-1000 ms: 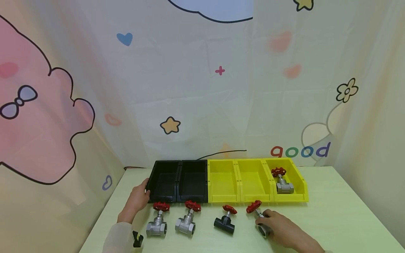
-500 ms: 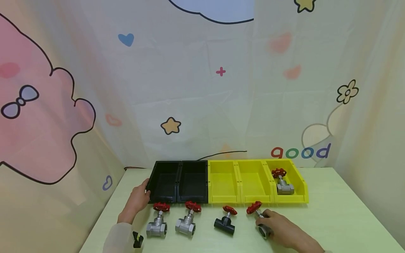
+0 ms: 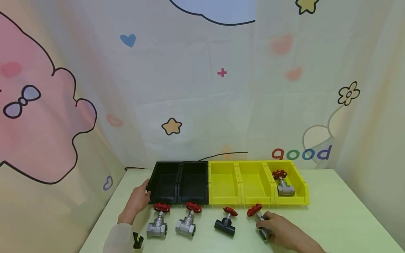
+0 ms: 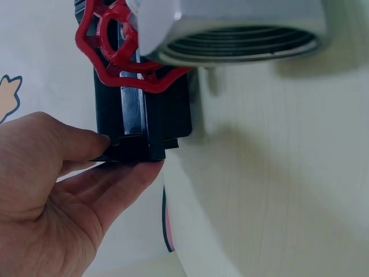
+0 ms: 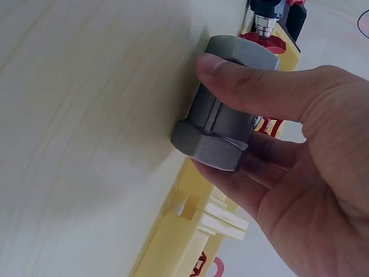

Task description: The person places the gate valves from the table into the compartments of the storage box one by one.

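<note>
My right hand [image 3: 280, 228] grips the grey metal body of a gate valve [image 5: 219, 109] with a red handwheel, thumb on one side and fingers on the other. That valve is at the table's front right, its handwheel pointing toward the yellow bins. My left hand [image 3: 136, 202] holds the outer left edge of the leftmost black bin [image 4: 132, 115], thumb and fingers on either side of its wall. In front of the bins lie two silver gate valves, a left one [image 3: 157, 229] and a second one [image 3: 186, 226], and a black-bodied valve [image 3: 225, 226], all with red handwheels.
Two black bins [image 3: 193, 200] and three yellow bins [image 3: 225, 200] form one joined row along the back of the table [image 3: 341, 218]. Another silver valve [image 3: 285, 189] sits in the rightmost yellow bin. A small black-and-yellow piece [image 3: 137, 240] lies by the left sleeve. A printed curtain hangs behind.
The head view has tilted up very slightly, shifting everything a little lower in frame. Both hands keep their holds, and the valves and bins stay in place.
</note>
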`<state>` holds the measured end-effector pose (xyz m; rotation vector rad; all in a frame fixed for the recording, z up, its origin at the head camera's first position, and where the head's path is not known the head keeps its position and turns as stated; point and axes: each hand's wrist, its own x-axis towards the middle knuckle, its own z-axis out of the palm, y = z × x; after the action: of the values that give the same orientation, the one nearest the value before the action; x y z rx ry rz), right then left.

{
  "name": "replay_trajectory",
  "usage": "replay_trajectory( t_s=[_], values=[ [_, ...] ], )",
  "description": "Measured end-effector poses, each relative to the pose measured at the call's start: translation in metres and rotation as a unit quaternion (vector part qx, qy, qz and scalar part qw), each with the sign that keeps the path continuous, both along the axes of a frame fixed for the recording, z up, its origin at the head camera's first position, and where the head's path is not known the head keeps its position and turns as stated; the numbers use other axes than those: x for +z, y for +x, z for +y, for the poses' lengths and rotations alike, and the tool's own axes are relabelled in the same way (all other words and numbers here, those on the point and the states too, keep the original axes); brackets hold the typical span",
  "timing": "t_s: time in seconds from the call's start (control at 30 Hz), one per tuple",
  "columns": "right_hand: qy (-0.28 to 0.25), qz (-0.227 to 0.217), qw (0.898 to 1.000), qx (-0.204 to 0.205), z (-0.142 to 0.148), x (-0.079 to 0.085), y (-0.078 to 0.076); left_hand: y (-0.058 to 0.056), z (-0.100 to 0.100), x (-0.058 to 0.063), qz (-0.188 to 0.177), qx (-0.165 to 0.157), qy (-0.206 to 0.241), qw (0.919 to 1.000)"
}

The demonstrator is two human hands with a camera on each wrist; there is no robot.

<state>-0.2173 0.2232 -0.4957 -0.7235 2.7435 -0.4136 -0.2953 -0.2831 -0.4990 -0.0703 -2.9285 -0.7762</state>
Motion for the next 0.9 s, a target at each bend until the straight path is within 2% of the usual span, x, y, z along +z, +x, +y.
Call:
replay_trajectory(
  t_s=[0.17,0.43,0.6,0.9],
  values=[
    [-0.001,-0.012,1.000,-0.010,0.000,0.001,0.005,0.001,0.001,0.000,-0.003,0.000,-0.004,1.0000],
    [-0.002,0.030,0.999,0.012,0.001,0.011,0.007,-0.001,0.000,0.000,0.005,-0.001,-0.004,1.0000],
    [-0.001,0.021,1.000,-0.004,-0.001,0.019,0.010,-0.003,0.000,0.000,0.001,0.002,0.000,1.0000],
    [0.003,0.049,0.999,-0.013,0.000,0.034,0.013,-0.003,0.000,-0.001,0.001,0.003,0.001,1.0000]
  ],
)
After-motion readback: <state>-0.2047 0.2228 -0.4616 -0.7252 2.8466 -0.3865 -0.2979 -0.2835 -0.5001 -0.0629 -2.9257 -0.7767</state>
